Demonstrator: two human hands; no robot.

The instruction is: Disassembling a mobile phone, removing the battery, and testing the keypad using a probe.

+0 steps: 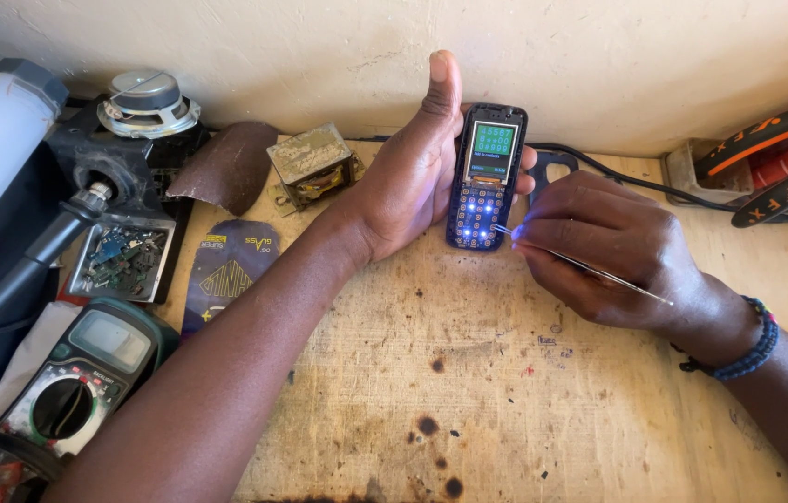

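a small phone (pixel 487 177) with its casing off, screen and keypad lit, stands upright near the far edge of the wooden surface (pixel 506 391). the left hand (pixel 413 177) grips it from behind, thumb up. the right hand (pixel 608 251) pinches thin tweezers (pixel 580 265), tip touching the keypad. a multimeter (pixel 77 387) lies toward the near left corner.

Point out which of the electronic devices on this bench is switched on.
The small phone held upright in the left hand: its screen and keypad glow. The multimeter at the lower left has a blank display.
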